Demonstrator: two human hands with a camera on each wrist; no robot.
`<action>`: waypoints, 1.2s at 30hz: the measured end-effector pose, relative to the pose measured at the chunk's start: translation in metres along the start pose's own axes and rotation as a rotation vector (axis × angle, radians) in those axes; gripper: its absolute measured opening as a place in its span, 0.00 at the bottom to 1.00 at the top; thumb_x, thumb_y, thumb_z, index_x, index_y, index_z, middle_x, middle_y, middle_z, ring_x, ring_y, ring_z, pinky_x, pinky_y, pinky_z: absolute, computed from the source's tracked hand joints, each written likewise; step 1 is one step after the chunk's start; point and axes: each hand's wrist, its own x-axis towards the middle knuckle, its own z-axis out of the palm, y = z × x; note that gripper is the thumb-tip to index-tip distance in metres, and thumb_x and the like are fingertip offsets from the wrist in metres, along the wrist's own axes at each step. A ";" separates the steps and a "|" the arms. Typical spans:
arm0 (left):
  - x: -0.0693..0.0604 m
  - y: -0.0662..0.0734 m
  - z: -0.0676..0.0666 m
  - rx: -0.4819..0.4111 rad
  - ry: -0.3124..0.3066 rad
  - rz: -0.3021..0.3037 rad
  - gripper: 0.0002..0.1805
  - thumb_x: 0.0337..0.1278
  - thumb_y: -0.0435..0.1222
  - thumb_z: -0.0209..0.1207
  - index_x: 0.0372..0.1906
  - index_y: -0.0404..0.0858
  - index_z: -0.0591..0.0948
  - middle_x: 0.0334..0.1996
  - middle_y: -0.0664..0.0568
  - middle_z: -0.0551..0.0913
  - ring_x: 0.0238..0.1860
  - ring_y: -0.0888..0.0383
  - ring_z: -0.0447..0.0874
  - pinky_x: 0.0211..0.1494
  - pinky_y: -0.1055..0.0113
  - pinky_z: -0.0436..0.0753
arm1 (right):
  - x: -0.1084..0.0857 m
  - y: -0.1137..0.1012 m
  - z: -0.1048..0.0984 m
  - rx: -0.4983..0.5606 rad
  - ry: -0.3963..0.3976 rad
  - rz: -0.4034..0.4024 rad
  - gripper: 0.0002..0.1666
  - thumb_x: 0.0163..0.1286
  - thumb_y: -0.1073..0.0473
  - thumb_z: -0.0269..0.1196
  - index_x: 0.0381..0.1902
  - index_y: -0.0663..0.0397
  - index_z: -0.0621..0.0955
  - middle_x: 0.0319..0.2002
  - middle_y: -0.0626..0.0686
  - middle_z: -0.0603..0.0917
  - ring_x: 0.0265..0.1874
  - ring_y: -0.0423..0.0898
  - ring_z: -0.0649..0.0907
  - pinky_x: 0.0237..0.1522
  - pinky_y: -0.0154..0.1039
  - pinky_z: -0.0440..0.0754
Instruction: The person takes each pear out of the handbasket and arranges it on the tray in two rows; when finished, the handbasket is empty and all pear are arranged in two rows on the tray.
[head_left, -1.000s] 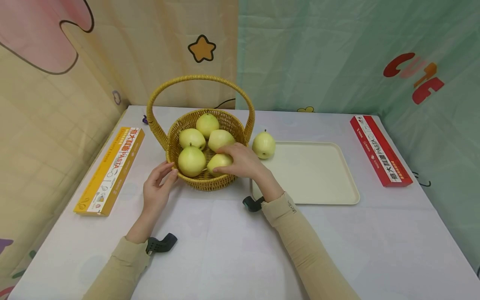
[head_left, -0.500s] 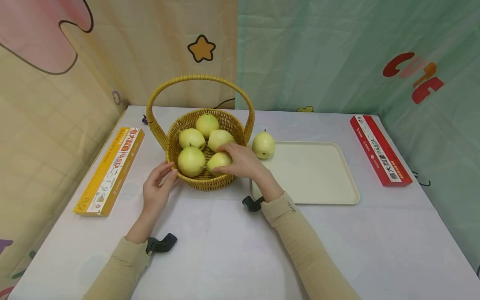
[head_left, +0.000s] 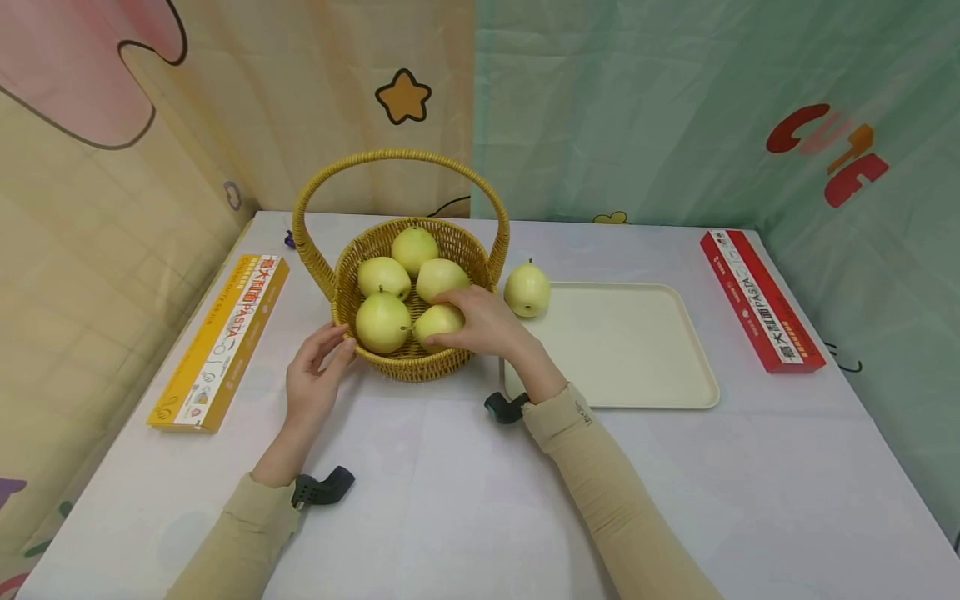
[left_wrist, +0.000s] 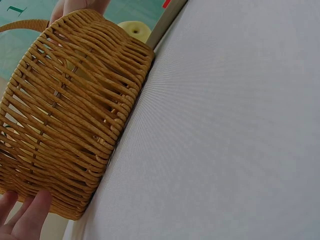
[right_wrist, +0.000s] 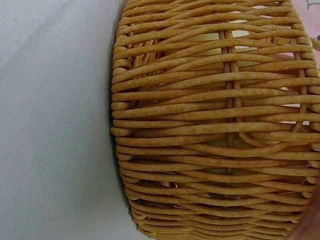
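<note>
A woven basket (head_left: 408,369) with a tall arched handle holds several pale green pears. My right hand (head_left: 487,321) reaches over its front right rim and grips the front right pear (head_left: 435,323), thumb on the near side and fingers on the far side. The stem of that pear points left, towards a larger pear (head_left: 383,322). At the front left rim, my left hand (head_left: 311,379) rests thumb and fingertips against the basket. In the left wrist view those fingertips (left_wrist: 37,212) touch the outer wicker wall (left_wrist: 75,115). Wicker fills most of the right wrist view, hiding the grip.
A cream tray (head_left: 622,346) lies right of the basket. One pear (head_left: 527,289) sits at the tray's far left corner. A yellow pasta box (head_left: 217,346) lies on the left and a red pasta box (head_left: 763,302) on the right. Curtains rise behind the white-covered table (head_left: 450,500).
The pear in my right hand has turned slightly, its stem now a little higher. Both hands and the basket have stayed in place.
</note>
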 end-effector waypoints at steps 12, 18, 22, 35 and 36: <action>0.000 -0.002 0.000 0.002 0.001 0.015 0.17 0.59 0.23 0.56 0.52 0.21 0.73 0.60 0.42 0.68 0.52 0.62 0.74 0.47 0.77 0.82 | -0.002 -0.001 -0.002 0.007 -0.012 0.023 0.38 0.56 0.36 0.65 0.59 0.51 0.75 0.55 0.49 0.78 0.52 0.45 0.77 0.53 0.40 0.77; 0.000 -0.001 0.000 0.002 0.001 0.010 0.17 0.59 0.23 0.56 0.53 0.21 0.74 0.60 0.42 0.68 0.53 0.61 0.74 0.47 0.77 0.82 | -0.002 0.001 0.000 0.016 -0.011 0.007 0.36 0.57 0.35 0.64 0.58 0.49 0.76 0.54 0.48 0.78 0.50 0.44 0.77 0.50 0.39 0.78; 0.000 0.000 0.000 0.005 0.002 0.000 0.17 0.59 0.24 0.56 0.53 0.21 0.73 0.60 0.42 0.68 0.53 0.61 0.74 0.47 0.77 0.82 | -0.001 0.002 0.000 0.008 -0.009 -0.021 0.35 0.59 0.36 0.63 0.58 0.49 0.77 0.54 0.49 0.78 0.50 0.45 0.77 0.49 0.40 0.78; 0.000 -0.002 -0.001 0.001 -0.005 0.002 0.18 0.58 0.23 0.56 0.54 0.21 0.73 0.61 0.41 0.67 0.53 0.61 0.73 0.47 0.77 0.82 | -0.002 0.002 0.000 0.004 0.017 -0.091 0.31 0.63 0.39 0.61 0.58 0.49 0.76 0.56 0.49 0.78 0.54 0.46 0.76 0.56 0.40 0.75; 0.000 -0.002 -0.001 0.002 -0.005 0.001 0.18 0.58 0.23 0.56 0.54 0.22 0.73 0.61 0.41 0.67 0.53 0.61 0.73 0.47 0.77 0.82 | -0.002 0.002 0.000 0.006 0.021 -0.091 0.30 0.63 0.39 0.61 0.58 0.49 0.76 0.56 0.49 0.78 0.54 0.46 0.76 0.55 0.40 0.76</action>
